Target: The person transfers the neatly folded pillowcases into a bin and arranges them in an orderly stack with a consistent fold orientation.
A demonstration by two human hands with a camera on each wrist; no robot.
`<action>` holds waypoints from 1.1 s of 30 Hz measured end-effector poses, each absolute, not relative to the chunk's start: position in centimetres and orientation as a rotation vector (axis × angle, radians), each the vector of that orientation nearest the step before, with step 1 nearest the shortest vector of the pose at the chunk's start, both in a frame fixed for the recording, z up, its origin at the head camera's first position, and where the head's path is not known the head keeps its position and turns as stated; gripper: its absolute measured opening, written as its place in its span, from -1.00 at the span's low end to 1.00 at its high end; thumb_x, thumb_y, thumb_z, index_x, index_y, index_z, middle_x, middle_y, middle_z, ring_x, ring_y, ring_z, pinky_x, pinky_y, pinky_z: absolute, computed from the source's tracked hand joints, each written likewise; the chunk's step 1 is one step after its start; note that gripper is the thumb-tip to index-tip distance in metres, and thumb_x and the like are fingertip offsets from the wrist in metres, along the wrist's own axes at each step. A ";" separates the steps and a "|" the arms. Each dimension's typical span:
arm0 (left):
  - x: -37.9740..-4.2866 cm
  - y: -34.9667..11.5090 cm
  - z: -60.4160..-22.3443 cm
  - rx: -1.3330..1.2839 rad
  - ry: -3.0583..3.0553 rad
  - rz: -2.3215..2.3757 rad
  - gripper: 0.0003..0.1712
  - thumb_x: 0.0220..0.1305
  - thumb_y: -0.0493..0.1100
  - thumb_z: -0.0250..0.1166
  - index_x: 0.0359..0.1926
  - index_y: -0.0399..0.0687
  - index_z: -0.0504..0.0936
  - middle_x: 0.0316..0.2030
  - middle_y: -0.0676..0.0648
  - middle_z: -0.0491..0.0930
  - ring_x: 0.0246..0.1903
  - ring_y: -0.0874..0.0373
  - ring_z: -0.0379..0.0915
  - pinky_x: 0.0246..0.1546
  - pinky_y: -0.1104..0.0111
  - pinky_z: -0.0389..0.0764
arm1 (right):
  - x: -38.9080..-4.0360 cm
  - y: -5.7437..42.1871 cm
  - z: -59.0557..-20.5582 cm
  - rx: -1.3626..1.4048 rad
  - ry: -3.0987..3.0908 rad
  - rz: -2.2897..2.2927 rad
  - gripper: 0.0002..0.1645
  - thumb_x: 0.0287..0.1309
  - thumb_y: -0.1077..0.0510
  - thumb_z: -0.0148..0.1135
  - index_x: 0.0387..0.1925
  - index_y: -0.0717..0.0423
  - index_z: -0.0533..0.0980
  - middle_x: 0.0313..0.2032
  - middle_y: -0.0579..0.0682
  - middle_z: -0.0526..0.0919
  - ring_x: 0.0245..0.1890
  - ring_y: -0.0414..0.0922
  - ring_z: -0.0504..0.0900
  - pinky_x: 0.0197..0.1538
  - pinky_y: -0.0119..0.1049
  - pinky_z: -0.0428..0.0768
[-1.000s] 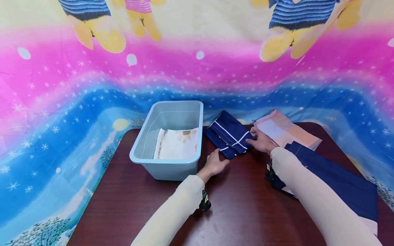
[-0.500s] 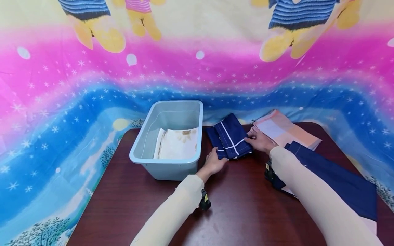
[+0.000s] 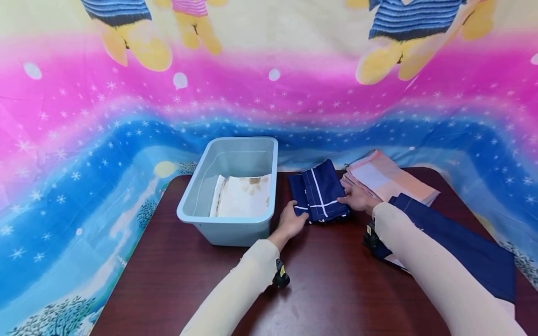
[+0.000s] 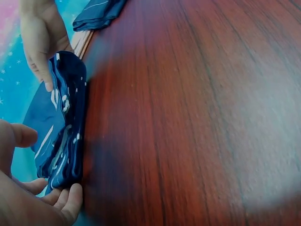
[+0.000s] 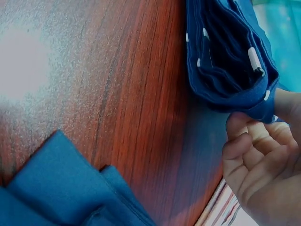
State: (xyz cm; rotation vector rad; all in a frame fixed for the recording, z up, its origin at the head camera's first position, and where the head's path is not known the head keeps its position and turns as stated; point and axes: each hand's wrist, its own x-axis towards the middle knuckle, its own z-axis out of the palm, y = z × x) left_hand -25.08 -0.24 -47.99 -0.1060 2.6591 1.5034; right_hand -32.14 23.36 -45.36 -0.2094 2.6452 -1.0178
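A folded navy cloth (image 3: pixel 322 184) with crossing white lines lies on the table just right of the tub. My left hand (image 3: pixel 291 221) holds its left end, and the left wrist view shows the thumb over the fabric (image 4: pixel 44 125) and the fingers at the lower edge. At the right end my right hand (image 3: pixel 358 199) grips the cloth, thumb on the top face. Seen from the right wrist, several layers (image 5: pixel 230 61) stack up at the open edge, with the fingers (image 5: pixel 256 141) bent against the fold.
A grey-blue plastic tub (image 3: pixel 235 233) holds a folded white cloth (image 3: pixel 245 198) with a tan flower print. Behind my right hand lies a folded peach and white cloth (image 3: pixel 388 175). A larger navy cloth (image 3: pixel 458 247) lies under the right forearm, on the dark wooden table (image 3: pixel 328 289).
The navy cloth has turned to stand squarer to me and shifted slightly right and nearer. Both hands have stayed at its ends, the right one moving slightly nearer with it.
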 end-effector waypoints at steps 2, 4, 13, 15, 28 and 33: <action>-25.2 -0.1 -47.8 -0.153 2.598 1.601 -0.30 0.29 -0.12 0.24 0.42 -0.18 0.32 0.35 -0.26 0.44 0.34 -0.11 0.38 0.37 0.07 0.40 | -32.1 23.3 -45.2 -0.196 2.616 -1.002 -0.63 0.43 0.18 0.16 -0.51 0.16 0.30 -0.57 -0.12 0.28 -0.51 -0.17 0.32 -0.33 -0.31 0.31; -25.3 0.0 -47.6 -0.210 2.513 1.741 -0.30 0.29 -0.12 0.24 0.41 -0.19 0.32 0.36 -0.28 0.42 0.33 -0.12 0.38 0.37 0.06 0.39 | -31.9 23.3 -45.1 -0.184 2.567 -1.010 -0.74 0.43 0.18 0.16 -0.36 0.28 0.42 -0.51 -0.07 0.45 -0.50 -0.18 0.39 -0.34 -0.30 0.39; -25.5 -0.7 -48.0 -0.486 2.178 2.073 -0.29 0.24 -0.10 0.23 0.36 -0.27 0.29 0.27 -0.31 0.45 0.05 -0.06 0.47 0.00 0.20 0.51 | -31.2 23.5 -44.8 -0.110 2.251 -1.129 -0.04 0.41 0.01 0.20 0.50 0.36 -0.10 -0.19 0.13 0.60 -0.54 -0.15 0.52 -0.33 -0.24 0.64; -25.5 -1.0 -48.2 -0.495 2.158 2.056 -0.26 0.23 -0.08 0.24 0.37 -0.29 0.29 0.23 -0.29 0.48 -0.12 0.00 0.47 -0.16 0.30 0.48 | -31.1 23.6 -44.8 -0.085 2.213 -1.113 0.09 0.44 -0.09 0.15 0.56 0.32 -0.28 -0.17 0.15 0.58 -0.53 -0.16 0.56 -0.29 -0.22 0.68; -25.5 -1.9 -48.6 -0.263 2.001 1.989 -0.54 0.40 -0.16 0.22 0.21 -0.36 0.52 -0.08 -0.22 0.71 -0.35 0.23 0.60 -0.22 0.30 0.71 | -30.6 24.5 -45.2 -0.166 2.125 -1.067 -0.25 0.46 0.16 0.13 0.44 0.49 0.07 0.09 0.31 0.67 -0.09 0.00 0.76 -0.06 -0.07 0.74; -25.3 -1.8 -48.8 -0.227 2.001 1.988 -0.65 0.40 -0.15 0.28 0.07 -0.29 0.51 -0.20 -0.16 0.69 -0.44 0.24 0.61 -0.31 0.31 0.71 | -30.5 24.9 -45.6 -0.191 2.154 -1.028 -0.27 0.42 0.18 0.19 0.39 0.51 0.14 0.15 0.37 0.61 0.03 0.07 0.71 0.04 0.00 0.70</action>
